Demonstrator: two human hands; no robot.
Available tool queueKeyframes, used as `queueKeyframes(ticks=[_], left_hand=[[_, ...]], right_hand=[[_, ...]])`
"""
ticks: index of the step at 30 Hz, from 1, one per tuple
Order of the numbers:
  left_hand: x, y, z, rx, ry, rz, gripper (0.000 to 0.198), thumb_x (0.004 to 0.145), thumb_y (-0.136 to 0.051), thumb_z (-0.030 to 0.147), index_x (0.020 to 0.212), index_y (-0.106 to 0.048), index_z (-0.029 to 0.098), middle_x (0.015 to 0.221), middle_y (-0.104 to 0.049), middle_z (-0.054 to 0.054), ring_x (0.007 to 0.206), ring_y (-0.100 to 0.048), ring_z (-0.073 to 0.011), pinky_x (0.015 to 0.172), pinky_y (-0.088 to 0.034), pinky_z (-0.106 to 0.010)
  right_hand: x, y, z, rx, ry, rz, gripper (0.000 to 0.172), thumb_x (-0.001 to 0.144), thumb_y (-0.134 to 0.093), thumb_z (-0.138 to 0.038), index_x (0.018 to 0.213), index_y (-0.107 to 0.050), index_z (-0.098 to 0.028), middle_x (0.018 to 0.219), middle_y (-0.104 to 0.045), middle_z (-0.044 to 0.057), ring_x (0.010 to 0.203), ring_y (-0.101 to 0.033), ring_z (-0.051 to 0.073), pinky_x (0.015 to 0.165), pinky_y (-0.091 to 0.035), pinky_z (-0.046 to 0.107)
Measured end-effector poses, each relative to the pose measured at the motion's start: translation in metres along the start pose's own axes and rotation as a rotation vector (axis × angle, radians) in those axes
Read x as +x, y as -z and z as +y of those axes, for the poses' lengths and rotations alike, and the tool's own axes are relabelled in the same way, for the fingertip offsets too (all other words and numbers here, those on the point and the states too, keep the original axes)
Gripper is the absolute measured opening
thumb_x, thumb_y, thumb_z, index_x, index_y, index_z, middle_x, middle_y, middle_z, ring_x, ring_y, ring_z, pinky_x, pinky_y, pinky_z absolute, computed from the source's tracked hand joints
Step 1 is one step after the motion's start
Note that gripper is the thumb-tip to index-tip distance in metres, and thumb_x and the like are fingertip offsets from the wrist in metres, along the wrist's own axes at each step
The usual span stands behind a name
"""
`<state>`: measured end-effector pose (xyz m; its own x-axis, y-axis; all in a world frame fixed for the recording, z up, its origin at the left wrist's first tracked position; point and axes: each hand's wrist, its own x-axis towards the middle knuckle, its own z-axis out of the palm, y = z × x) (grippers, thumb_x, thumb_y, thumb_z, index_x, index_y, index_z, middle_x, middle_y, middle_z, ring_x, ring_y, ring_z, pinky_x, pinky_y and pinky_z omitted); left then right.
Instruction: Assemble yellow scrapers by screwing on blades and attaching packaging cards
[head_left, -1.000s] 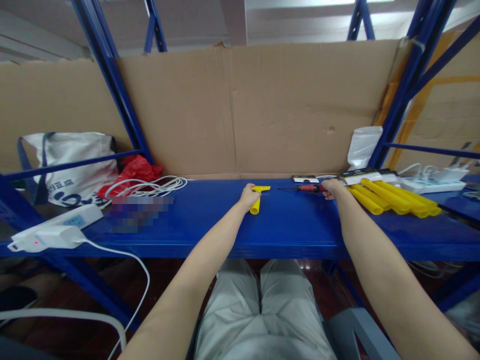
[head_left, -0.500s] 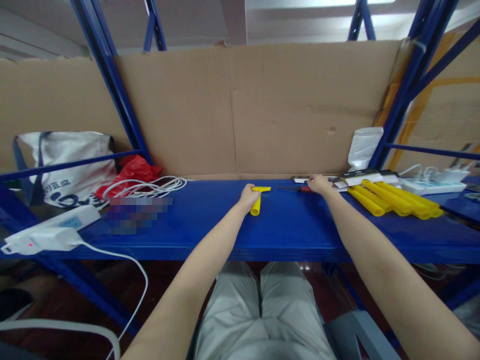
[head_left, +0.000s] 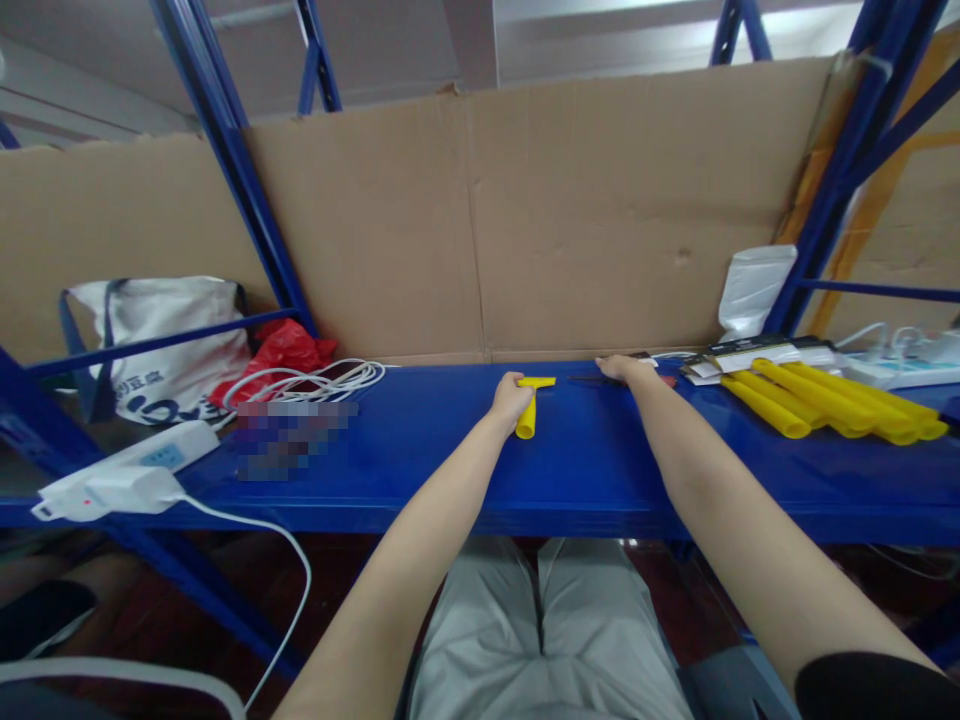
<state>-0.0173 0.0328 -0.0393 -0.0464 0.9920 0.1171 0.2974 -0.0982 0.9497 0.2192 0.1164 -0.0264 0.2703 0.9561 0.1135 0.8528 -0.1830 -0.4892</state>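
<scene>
My left hand (head_left: pixel 511 396) is closed around a yellow T-shaped tool (head_left: pixel 528 418) with a tubular handle. The handle's round end faces me and its flat crosspiece points right, just above the blue shelf (head_left: pixel 450 470). My right hand (head_left: pixel 621 368) is closed over the middle of a screwdriver (head_left: pixel 669 380) lying at the back of the shelf. Its thin shaft shows left of the fingers, and a bit of its red handle shows right of the wrist. The fingers partly hide it.
Several yellow tubes (head_left: pixel 832 400) lie at right before flat boxes (head_left: pixel 761 352) and a white pouch (head_left: pixel 757 290). At left are a power strip (head_left: pixel 135 470), coiled white cable (head_left: pixel 330 378), red plastic bag (head_left: pixel 289 348) and cloth bag (head_left: pixel 165 330). Cardboard (head_left: pixel 375 230) backs the shelf.
My right hand has moved left along the screwdriver, uncovering the handle's right end. My left hand keeps hold of the yellow T-shaped tool. The whole view has shifted slightly.
</scene>
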Motion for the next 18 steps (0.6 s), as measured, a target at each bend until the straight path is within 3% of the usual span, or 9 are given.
queueKeyframes(ticks=[3, 6, 9, 14, 18], left_hand=[[-0.002, 0.0, 0.002, -0.004, -0.007, -0.007, 0.048, 0.075, -0.052, 0.003, 0.122, -0.049, 0.01, 0.114, -0.062, -0.014, 0.09, -0.063, -0.0182, 0.068, -0.048, -0.022], [-0.004, 0.001, 0.005, 0.011, -0.002, -0.003, 0.047, 0.076, -0.052, 0.003, 0.122, -0.049, 0.01, 0.113, -0.062, -0.013, 0.091, -0.063, -0.0174, 0.07, -0.048, -0.021], [-0.004, 0.002, 0.006, 0.037, -0.014, 0.006, 0.046, 0.076, -0.052, 0.003, 0.121, -0.049, 0.01, 0.114, -0.062, -0.013, 0.092, -0.063, -0.0166, 0.07, -0.047, -0.021], [-0.001, 0.001, -0.001, 0.165, -0.075, -0.014, 0.045, 0.071, -0.059, 0.006, 0.115, -0.054, 0.012, 0.114, -0.062, -0.013, 0.089, -0.063, -0.0184, 0.07, -0.047, -0.023], [0.004, 0.0, -0.006, 0.265, -0.105, -0.013, 0.044, 0.065, -0.061, 0.001, 0.108, -0.059, 0.014, 0.114, -0.061, -0.013, 0.093, -0.062, -0.0206, 0.075, -0.047, -0.026]], right_hand=[[-0.013, 0.001, -0.017, -0.192, -0.116, -0.063, 0.053, 0.088, -0.041, -0.051, 0.118, -0.059, -0.011, 0.131, -0.049, 0.025, 0.13, -0.036, 0.036, 0.101, -0.017, 0.065], [-0.027, 0.001, -0.034, -0.251, -0.04, -0.118, 0.057, 0.092, -0.034, -0.049, 0.126, -0.054, -0.009, 0.136, -0.045, 0.025, 0.131, -0.034, 0.037, 0.102, -0.013, 0.065], [-0.033, -0.007, -0.048, -0.226, 0.099, -0.139, 0.052, 0.093, -0.034, -0.043, 0.123, -0.056, -0.007, 0.135, -0.046, 0.025, 0.129, -0.037, 0.037, 0.104, -0.018, 0.062], [-0.035, -0.026, -0.064, -0.119, 0.303, -0.138, 0.031, 0.088, -0.047, -0.024, 0.109, -0.065, -0.012, 0.125, -0.058, 0.018, 0.122, -0.049, 0.029, 0.104, -0.033, 0.038], [-0.039, -0.032, -0.07, -0.068, 0.381, -0.115, 0.042, 0.083, -0.047, -0.01, 0.124, -0.057, -0.013, 0.129, -0.056, 0.012, 0.125, -0.046, 0.022, 0.103, -0.032, 0.026]])
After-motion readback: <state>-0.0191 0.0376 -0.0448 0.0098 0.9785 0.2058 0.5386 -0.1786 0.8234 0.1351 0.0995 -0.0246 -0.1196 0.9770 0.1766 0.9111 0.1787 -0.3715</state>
